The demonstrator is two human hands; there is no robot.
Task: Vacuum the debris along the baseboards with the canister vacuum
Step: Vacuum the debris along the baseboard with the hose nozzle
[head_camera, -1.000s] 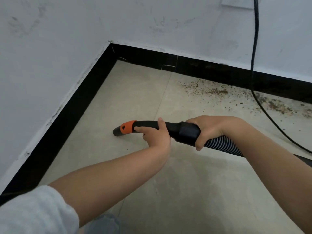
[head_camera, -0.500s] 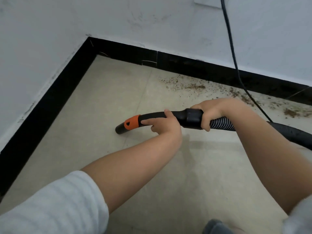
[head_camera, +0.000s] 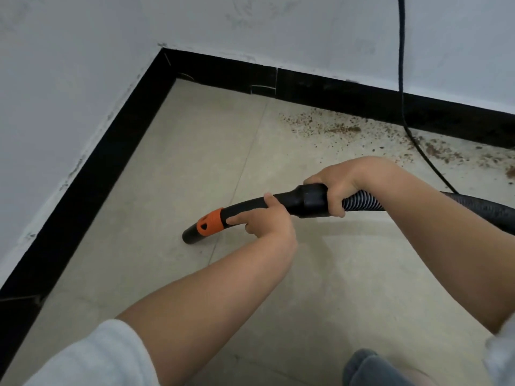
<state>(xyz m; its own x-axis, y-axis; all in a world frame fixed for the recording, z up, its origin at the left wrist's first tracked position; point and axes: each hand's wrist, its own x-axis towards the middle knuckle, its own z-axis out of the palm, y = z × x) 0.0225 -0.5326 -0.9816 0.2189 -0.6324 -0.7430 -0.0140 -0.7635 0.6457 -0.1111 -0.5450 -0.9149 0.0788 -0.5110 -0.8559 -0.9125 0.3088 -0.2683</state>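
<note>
**Vacuum nozzle held low, debris at one o'clock**

The curved black nozzle point(head_camera: 250, 210) is gripped by the left hand point(head_camera: 267, 221), fingers curled just behind the orange collar point(head_camera: 210, 224). The cuff is clasped by the right hand point(head_camera: 342, 185), beside the ribbed hose point(head_camera: 362, 203). Debris point(head_camera: 328, 126) lies along the baseboard point(head_camera: 348, 93), well apart. No writing can be read.

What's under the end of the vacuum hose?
Bare floor tile shows around the nozzle. Whatever lies beneath its mouth is hidden. The brown debris sits farther off, by the baseboard.
</note>
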